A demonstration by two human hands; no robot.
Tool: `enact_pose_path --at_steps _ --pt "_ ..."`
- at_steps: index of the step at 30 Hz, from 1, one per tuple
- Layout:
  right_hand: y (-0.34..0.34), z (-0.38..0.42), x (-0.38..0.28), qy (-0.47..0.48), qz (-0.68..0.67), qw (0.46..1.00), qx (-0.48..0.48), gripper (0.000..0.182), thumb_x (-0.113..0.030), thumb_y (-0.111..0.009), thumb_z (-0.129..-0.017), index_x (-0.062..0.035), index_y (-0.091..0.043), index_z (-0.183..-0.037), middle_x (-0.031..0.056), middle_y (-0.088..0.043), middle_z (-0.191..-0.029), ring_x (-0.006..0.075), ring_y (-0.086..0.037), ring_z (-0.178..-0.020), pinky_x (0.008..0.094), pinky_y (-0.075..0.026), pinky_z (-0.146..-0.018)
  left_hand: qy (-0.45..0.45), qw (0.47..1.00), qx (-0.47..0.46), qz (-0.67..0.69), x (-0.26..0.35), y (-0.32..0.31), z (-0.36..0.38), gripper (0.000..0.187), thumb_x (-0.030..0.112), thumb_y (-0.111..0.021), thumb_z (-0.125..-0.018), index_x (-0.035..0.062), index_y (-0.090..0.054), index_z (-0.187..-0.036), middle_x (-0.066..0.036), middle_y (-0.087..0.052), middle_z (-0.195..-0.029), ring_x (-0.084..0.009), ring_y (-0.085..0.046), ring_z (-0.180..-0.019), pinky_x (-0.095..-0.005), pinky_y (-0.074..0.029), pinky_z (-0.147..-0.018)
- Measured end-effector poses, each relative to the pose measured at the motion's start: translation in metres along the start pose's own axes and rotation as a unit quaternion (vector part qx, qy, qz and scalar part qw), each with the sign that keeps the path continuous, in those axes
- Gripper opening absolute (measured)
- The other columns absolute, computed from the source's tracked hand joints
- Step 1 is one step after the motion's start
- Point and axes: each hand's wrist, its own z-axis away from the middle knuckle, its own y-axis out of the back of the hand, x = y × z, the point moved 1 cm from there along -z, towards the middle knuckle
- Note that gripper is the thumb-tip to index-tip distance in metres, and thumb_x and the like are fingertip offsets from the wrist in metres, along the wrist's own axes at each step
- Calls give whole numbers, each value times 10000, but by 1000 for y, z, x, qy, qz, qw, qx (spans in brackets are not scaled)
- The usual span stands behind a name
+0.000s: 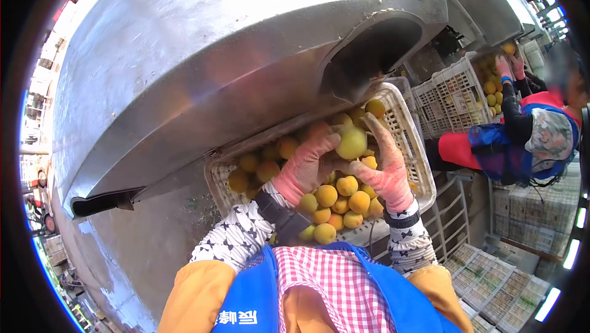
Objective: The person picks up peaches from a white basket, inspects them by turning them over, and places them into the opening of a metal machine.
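A white plastic crate [424,170] holds many round yellow-orange fruits [326,195] under a metal chute. Above them is a larger pale green-yellow fruit [351,142], between my two gloved hands. My left hand [309,164], in a pink glove, has its fingers curled against the left side of this fruit. On the other side, my right hand [387,170], also gloved in pink, is spread, with the thumb and forefinger apart near the fruit's right side; whether it touches the fruit is unclear.
A large metal machine [246,56] with a dark chute opening fills the upper middle. At the right, a co-worker [522,136] reaches into another white crate [452,96] of fruit. A metal rack [452,210] and stacked crates [498,284] stand at the lower right.
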Motion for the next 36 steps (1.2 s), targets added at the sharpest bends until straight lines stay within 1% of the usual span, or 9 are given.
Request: enact_pose_path --at_steps 11,13,21,23,27,28,29,32,36 --pt "-2 -6 -32 68 140 987 26 816 -288 -855 -683 -21 -541 -1386 142 -572 -1273 273 -578 -1165 381 -449 -1026 111 980 113 124 7 -40 0 629 610 -409 -1008 77 -538 -1316 -82 -675 -1135 -171 -691 -897 -270 -563 -598" --pt "-1 -9 -29 38 18 999 -21 765 -290 -838 -686 -21 -570 -1350 162 -586 -1257 297 -591 -1133 397 -472 -990 88 993 -64 37 3 -17 -3 697 709 -430 -950 86 -582 -1222 -48 -680 -1006 -123 -661 -749 -242 -525 -563" --pt "-12 -79 -31 127 269 930 215 583 -252 -853 -681 -18 -643 -1173 208 -632 -1103 355 -646 -972 409 -539 -835 1 956 102 -274 -9 35 -14 620 645 -527 -929 88 -622 -1184 -50 -663 -1039 -194 -642 -910 -341 -521 -788" --pt "-15 -107 -8 81 372 904 192 504 -257 -852 -702 -14 -642 -1089 206 -649 -1021 366 -649 -923 418 -540 -802 -109 917 212 -321 -17 59 -16 538 583 -643 -896 109 -624 -1150 -34 -666 -910 -195 -650 -783 -340 -525 -675" --pt "-26 -150 -1 87 474 849 216 396 -225 -828 -755 -3 -640 -1024 174 -668 -951 338 -656 -859 406 -542 -772 -205 616 219 -728 -31 87 2 504 347 -705 -862 82 -572 -1269 -156 -623 -1194 -337 -593 -1089 -430 -472 -958" --pt "-8 -150 -19 72 244 950 180 345 -199 -809 -784 0 -647 -1013 153 -672 -923 319 -657 -816 395 -544 -748 -204 540 194 -793 -31 92 -1 589 329 -728 -822 84 -532 -1321 -171 -595 -1241 -374 -567 -1127 -456 -454 -988" --pt "7 -150 -28 54 0 989 134 293 -174 -790 -813 4 -654 -1003 132 -676 -894 300 -657 -772 384 -545 -723 -166 514 192 -820 -38 100 -4 717 333 -745 -786 103 -450 -1398 -189 -520 -1342 -409 -529 -1176 -479 -420 -1032" --pt "25 -102 3 239 283 903 216 187 -131 -741 -863 -33 -679 -1009 90 -653 -822 255 -647 -718 362 -529 -675 -200 474 187 -837 -49 93 -16 775 366 -760 -770 101 -422 -1414 -217 -499 -1326 -429 -535 -1142 -473 -451 -996" --pt "-18 -50 73 -137 429 892 30 490 -421 -706 -850 -71 -625 -1182 203 -624 -1133 397 -636 -1019 461 -526 -867 -205 536 246 -781 -60 94 -43 830 410 -766 -761 102 -387 -1431 -226 -493 -1293 -419 -543 -1133 -482 -485 -938"
